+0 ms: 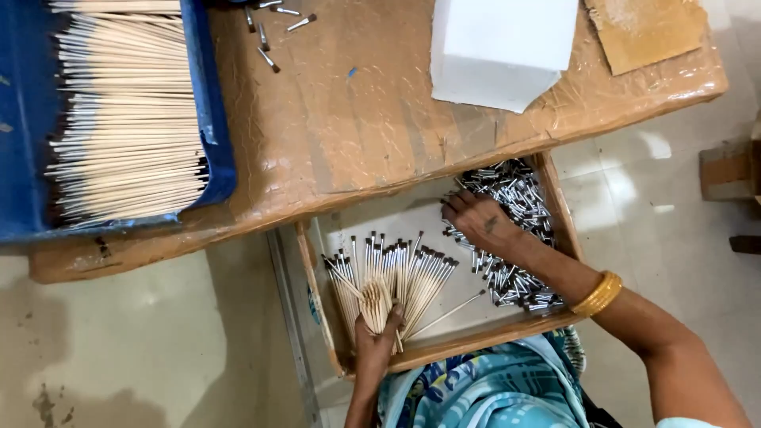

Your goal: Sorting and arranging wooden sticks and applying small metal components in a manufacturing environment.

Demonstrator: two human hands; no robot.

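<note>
Below the front edge of the work table (380,150), at about 6 o'clock in the view, sits a shallow wooden tray (317,293) in which both hands work. Left hand (376,341), at 6 o'clock, is clenched around the lower ends of a fanned bundle of thin wooden sticks (392,273); the sticks spread upward toward 12 o'clock, and their upper ends carry small dark and silver caps. One single stick (448,313) lies apart from the fan, slanting toward 2 o'clock across the tray floor. Right hand (476,220), at about 3 o'clock from the bundle, rests palm down with fingers curled into a heap of small metal ferrules (515,238) that fills the right part of the tray; whether any ferrule is pinched between the fingers cannot be told. A gold bangle (598,293) circles the right forearm, toward 4 o'clock from that hand. On the table, at 9 to 10 o'clock, a blue bin (214,103) holds a large stack of bare sticks (127,111) laid side by side. At 12 o'clock a few loose ferrules (265,36) lie scattered on the tabletop, which is wrapped in shiny clear film. A white block (499,47) stands at 1 o'clock, and a piece of brown cardboard (646,32) lies just beside it at 2 o'clock. Patterned blue cloth (483,388) of the person's garment shows at the bottom edge, between the two forearms.
</note>
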